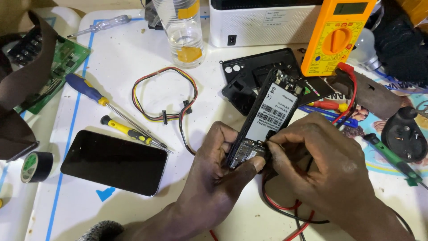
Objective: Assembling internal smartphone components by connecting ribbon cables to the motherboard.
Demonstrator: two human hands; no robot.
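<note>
1. The left hand (209,178) grasps the lower end of an opened phone (263,120), thumb pressed on its bottom edge, holding it tilted just above the white table (133,67).
2. The right hand (325,165) is pinched shut at the phone's lower board, fingertips (272,142) touching the small parts beside the battery (273,114); whether it holds a tiny part or tool I cannot tell.
3. Judged from this, the step in hand is fine work on the bottom board; the next move calls for a steady grip and a delicate pull or press.
4. Red and black probe leads (290,209) run under the wrists to a yellow multimeter (336,35).
5. Leftward lie a dark phone screen (115,161), two screwdrivers (116,116), a wire bundle (165,93) and a green circuit board (58,71).
</note>
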